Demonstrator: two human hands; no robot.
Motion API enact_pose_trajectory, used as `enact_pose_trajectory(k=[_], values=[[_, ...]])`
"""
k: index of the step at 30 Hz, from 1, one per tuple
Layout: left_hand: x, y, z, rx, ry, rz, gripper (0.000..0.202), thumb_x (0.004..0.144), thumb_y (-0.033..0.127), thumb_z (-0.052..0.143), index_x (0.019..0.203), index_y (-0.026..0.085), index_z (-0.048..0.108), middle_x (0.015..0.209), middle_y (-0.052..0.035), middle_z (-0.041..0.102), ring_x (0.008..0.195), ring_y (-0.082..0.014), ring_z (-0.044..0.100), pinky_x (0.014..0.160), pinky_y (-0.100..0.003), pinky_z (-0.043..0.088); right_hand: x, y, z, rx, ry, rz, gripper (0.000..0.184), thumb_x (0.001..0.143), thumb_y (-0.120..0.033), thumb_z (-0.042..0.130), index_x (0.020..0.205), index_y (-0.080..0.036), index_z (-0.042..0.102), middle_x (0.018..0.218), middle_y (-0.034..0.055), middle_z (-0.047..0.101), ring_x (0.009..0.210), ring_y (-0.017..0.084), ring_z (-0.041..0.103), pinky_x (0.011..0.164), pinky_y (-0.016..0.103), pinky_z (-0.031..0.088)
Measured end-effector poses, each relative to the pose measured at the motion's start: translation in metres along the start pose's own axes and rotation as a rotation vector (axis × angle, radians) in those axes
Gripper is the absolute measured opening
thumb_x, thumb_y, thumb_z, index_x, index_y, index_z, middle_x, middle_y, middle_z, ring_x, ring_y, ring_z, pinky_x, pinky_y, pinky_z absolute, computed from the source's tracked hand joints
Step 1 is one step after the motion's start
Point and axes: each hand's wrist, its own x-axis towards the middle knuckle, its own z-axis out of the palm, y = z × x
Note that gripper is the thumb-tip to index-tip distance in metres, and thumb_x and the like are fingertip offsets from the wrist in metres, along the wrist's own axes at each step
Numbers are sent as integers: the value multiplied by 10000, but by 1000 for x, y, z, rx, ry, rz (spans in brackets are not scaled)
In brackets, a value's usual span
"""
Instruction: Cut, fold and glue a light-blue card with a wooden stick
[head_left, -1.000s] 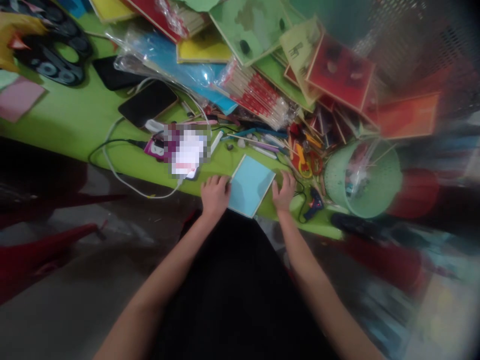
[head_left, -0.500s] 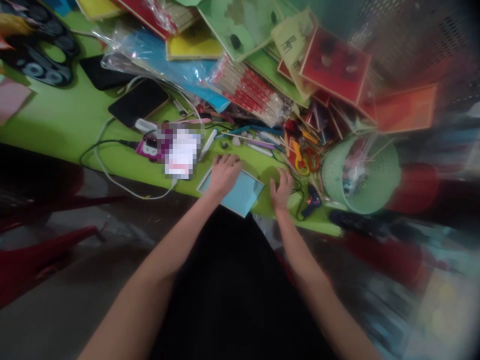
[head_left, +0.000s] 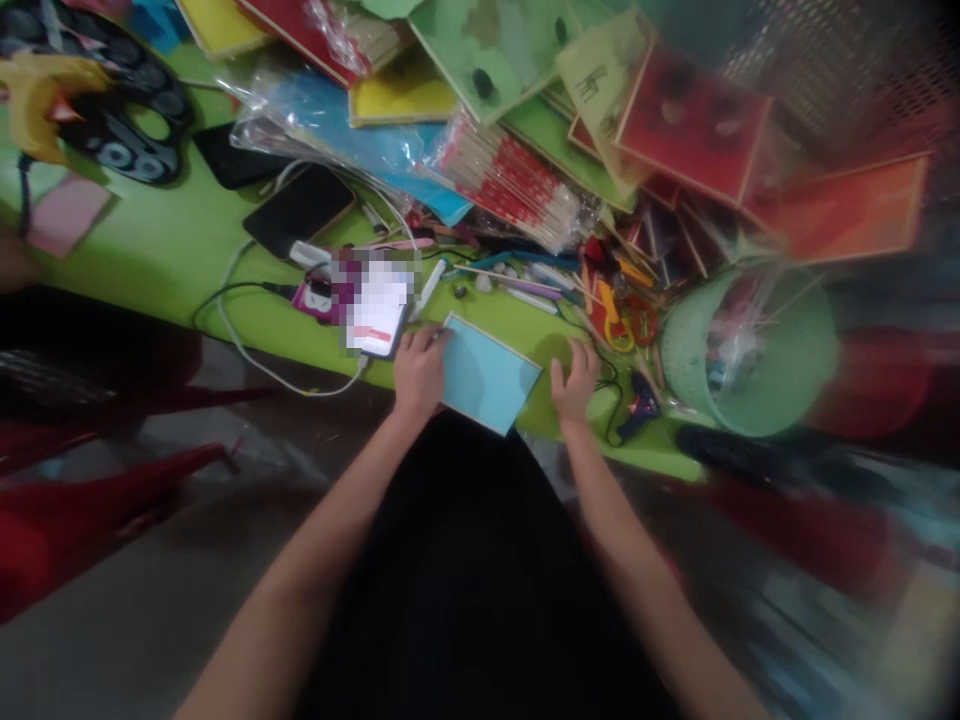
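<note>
A light blue rectangular panel (head_left: pixel 491 375) with a thin pale wooden border lies at the near edge of the green table, its lower corner jutting over my lap. My left hand (head_left: pixel 420 372) is at the panel's left edge, fingers bent and closed against its border. To the right of the panel, apart from it, my right hand (head_left: pixel 576 385) rests over the tabletop with thumb and fingers spread and nothing in them. A dark blue glue gun (head_left: pixel 639 408) with a black cord lies just right of that hand.
A lit phone (head_left: pixel 379 315) on a white cable lies left of the panel, by a purple power strip (head_left: pixel 319 298). Behind are pens, yellow scissors (head_left: pixel 616 320), wrapped sticks (head_left: pixel 510 185) and stacked coloured panels (head_left: pixel 694 120). A green basket (head_left: pixel 750 350) stands right.
My left hand has slid left from the top of the blue panel to its left edge, uncovering its face. My right hand stays beside the panel. The view has shifted slightly.
</note>
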Motion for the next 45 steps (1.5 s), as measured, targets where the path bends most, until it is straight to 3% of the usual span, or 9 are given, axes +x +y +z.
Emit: enact_pose_trajectory(k=[6, 10, 16, 20, 30, 45], values=[[11, 10, 12, -69, 53, -95, 470, 944, 79, 406, 1229, 259, 733, 1290, -104, 687, 1178, -289, 609, 981, -436, 526, 0, 0, 0, -10, -4, 12, 518, 1024, -494, 420, 1431, -198, 541, 1350, 181, 595, 1305, 320, 552, 1109, 547, 449], [17, 14, 16, -50, 100, -106, 478, 987, 113, 383, 1331, 260, 681, 1302, -111, 668, 1187, -274, 599, 1000, -420, 523, 0, -1, 0, 0, 8, 9, 518, 1026, -497, 419, 1431, -197, 537, 1358, 179, 591, 1299, 315, 558, 1116, 544, 446], [27, 6, 6, 35, -42, -2, 447, 1002, 271, 520, 1435, 266, 630, 1269, -153, 640, 1203, -326, 591, 1069, -488, 467, 1, -4, -3, -29, -1, -13, 525, 1023, -493, 423, 1439, -193, 536, 1353, 176, 598, 1293, 311, 563, 1099, 516, 458], [34, -5, 3, 10, -112, 91, 461, 1018, 323, 488, 1453, 250, 623, 1244, -175, 625, 1187, -335, 595, 1110, -536, 433, -1, -7, -6, -62, -39, -65, 560, 1006, -509, 436, 1451, -186, 542, 1367, 180, 598, 1297, 314, 561, 1100, 496, 447], [35, -13, 7, 79, -88, 203, 488, 1047, 389, 439, 1477, 222, 601, 1207, -157, 616, 1142, -297, 587, 1152, -511, 413, -6, -11, -8, -191, -205, -152, 599, 984, -510, 466, 1506, -228, 542, 1394, 139, 619, 1238, 310, 569, 1078, 467, 401], [36, -10, 6, 36, -100, 165, 513, 1045, 438, 420, 1482, 222, 580, 1189, -160, 621, 1120, -312, 593, 1047, -506, 457, -2, -12, -9, -175, -209, -164, 559, 971, -453, 480, 1458, -208, 606, 1350, 133, 655, 1197, 305, 576, 1041, 455, 415]])
